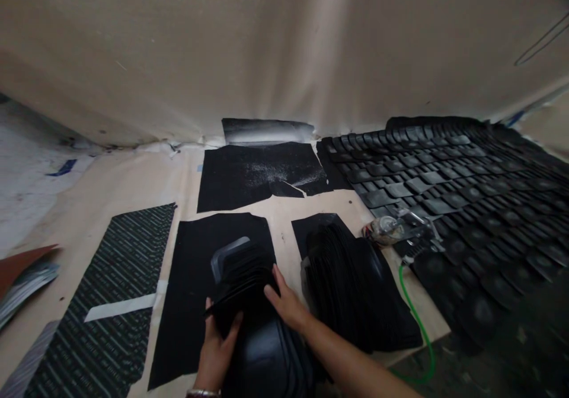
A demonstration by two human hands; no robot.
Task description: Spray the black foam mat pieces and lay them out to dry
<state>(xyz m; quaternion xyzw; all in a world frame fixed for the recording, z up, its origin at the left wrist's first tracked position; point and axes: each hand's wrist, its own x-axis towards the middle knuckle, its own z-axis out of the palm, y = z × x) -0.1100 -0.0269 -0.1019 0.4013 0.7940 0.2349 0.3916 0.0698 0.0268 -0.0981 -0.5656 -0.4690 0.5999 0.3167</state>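
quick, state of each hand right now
Left hand: closed on the near edge of stacked black sheets.
Right hand: at their right side; grip can't be told.

Picture edges cut off the near black stack (262,350) and brown sheet (22,263).

Your pile of thin sheets (246,270) is black with a bluish-grey shine on the lower ones, and the other pile (335,285) is black too. On your left, the long sheet (113,262) is dark with slanting rows of pale green marks, its strip (120,308) is white, and the table (75,226) is light tan. You also have a bright green hose (416,313), black overlapping pieces (471,196) with smudgy grey spots, and a black sheet (240,170) with white specks.
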